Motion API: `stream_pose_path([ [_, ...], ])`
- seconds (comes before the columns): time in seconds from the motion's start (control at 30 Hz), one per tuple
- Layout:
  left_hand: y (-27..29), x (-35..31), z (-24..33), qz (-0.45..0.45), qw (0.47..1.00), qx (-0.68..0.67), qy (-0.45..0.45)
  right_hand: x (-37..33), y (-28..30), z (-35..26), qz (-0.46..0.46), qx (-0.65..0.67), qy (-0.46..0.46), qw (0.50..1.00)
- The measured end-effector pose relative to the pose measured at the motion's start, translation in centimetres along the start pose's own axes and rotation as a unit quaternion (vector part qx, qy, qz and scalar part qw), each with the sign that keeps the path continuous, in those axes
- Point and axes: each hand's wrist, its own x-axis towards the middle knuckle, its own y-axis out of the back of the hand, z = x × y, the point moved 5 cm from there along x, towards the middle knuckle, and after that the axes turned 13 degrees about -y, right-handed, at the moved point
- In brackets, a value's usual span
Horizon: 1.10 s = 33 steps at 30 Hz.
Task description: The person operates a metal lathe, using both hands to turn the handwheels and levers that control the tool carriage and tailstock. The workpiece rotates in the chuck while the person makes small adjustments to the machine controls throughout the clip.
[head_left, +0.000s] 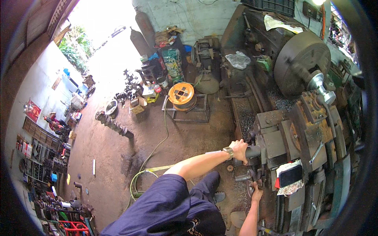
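I stand at a large metal lathe (275, 137). My left hand (238, 151), with a watch on its wrist, is closed over the end of a dark cylindrical knob (254, 152) on the near side of the carriage. Lower down, my right hand (256, 192) grips the rim of a handwheel (250, 188); its fingertips are partly hidden. Beyond the carriage, a shiny turned metal workpiece (316, 83) sticks out from the big round chuck (301, 59). The tool post (314, 107) stands beside that workpiece.
A phone (290, 175) on a cloth and a wrench (316, 153) lie on the carriage. An orange cable reel (182, 94) sits on a metal frame, its hose (163, 137) trailing across the floor. A crankshaft-like part (114, 124) stands left; gas cylinders (145, 25) are behind.
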Motion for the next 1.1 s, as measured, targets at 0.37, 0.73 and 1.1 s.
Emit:
stream_pose_path([
  [0.37,0.0,0.0,0.0,0.005,1.0,-0.01,0.003,-1.9,-0.2,-1.3,-0.027,0.044,0.076,0.996],
  [0.73,0.2,0.0,0.1,0.0,1.0,-0.012,0.004,-0.2,0.3,0.6,-0.023,0.039,0.065,0.997],
  [1.1,0.0,0.1,0.0,0.005,1.0,-0.01,0.004,-0.5,0.1,0.7,0.019,0.08,0.143,0.986],
])
